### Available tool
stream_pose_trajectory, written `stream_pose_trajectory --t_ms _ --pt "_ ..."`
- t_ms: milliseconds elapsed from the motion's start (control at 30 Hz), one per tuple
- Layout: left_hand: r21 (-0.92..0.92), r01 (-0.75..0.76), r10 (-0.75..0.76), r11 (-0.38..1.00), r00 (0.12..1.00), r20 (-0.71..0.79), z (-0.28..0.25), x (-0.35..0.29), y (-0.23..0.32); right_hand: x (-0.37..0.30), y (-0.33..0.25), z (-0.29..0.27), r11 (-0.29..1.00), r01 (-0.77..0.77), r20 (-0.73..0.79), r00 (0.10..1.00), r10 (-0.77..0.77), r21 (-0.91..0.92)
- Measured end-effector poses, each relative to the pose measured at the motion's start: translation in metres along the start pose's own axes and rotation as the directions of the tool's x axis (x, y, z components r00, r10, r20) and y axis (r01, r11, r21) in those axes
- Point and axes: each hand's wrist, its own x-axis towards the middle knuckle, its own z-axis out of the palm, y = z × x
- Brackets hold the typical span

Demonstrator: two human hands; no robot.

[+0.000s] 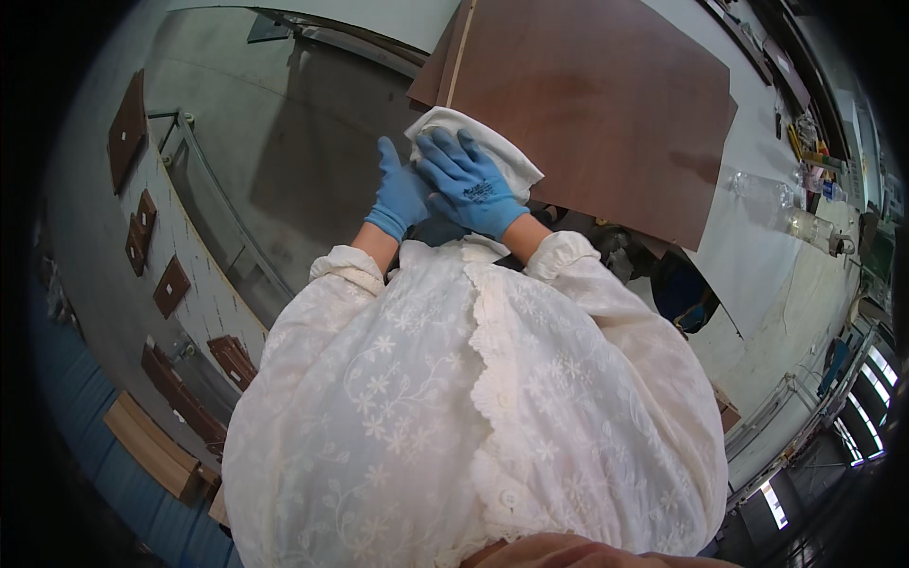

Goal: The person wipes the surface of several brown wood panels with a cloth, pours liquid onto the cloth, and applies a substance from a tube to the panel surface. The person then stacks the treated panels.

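My right hand [473,186], in a blue work glove, holds a white cloth [517,168] against the near left corner of a large brown panel [606,104]. Its fingers bend slightly over the cloth, which spreads out to the right along the panel's near edge. Close beside it, my left hand [401,197], gloved in the same blue, has one digit stretched upward and apart. The right hand partly covers its other fingers, and nothing shows in its grasp. A light strip [460,52] runs along the panel's left edge.
More brown board [431,76] shows left of the strip. The panel rests on a white work surface [748,256], with clear plastic bottles [791,208] and several tools to the right. At left stand a metal frame [222,204] and small brown boards [172,287].
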Motion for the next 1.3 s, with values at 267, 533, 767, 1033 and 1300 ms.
stream_pose_trajectory --t_ms 267,533,767,1033,1300 --pt "-0.105 0.016 -0.013 0.994 1.0 0.023 -0.008 0.003 -0.017 -0.028 0.086 -0.087 0.825 -0.448 -0.16 0.894 0.419 -0.343" --pt "-0.343 0.385 -0.056 0.857 0.73 0.681 -0.016 0.015 -0.016 -0.003 0.014 0.005 1.0 -0.03 -0.127 0.991 0.03 0.003" --pt "-0.115 -0.018 -0.008 0.993 0.975 -0.222 0.002 0.009 -0.021 -0.166 0.164 -0.121 0.524 -0.84 -0.328 0.539 0.776 -0.142" --pt "-0.008 -0.07 0.067 0.998 0.98 -0.189 0.014 0.017 -0.014 -0.228 0.175 -0.115 0.337 -0.902 -0.485 0.43 0.762 -0.269" --pt "0.158 -0.027 0.04 0.987 0.996 -0.08 0.007 0.018 -0.004 -0.022 0.024 -0.016 0.988 -0.156 -0.045 0.987 0.156 -0.002"
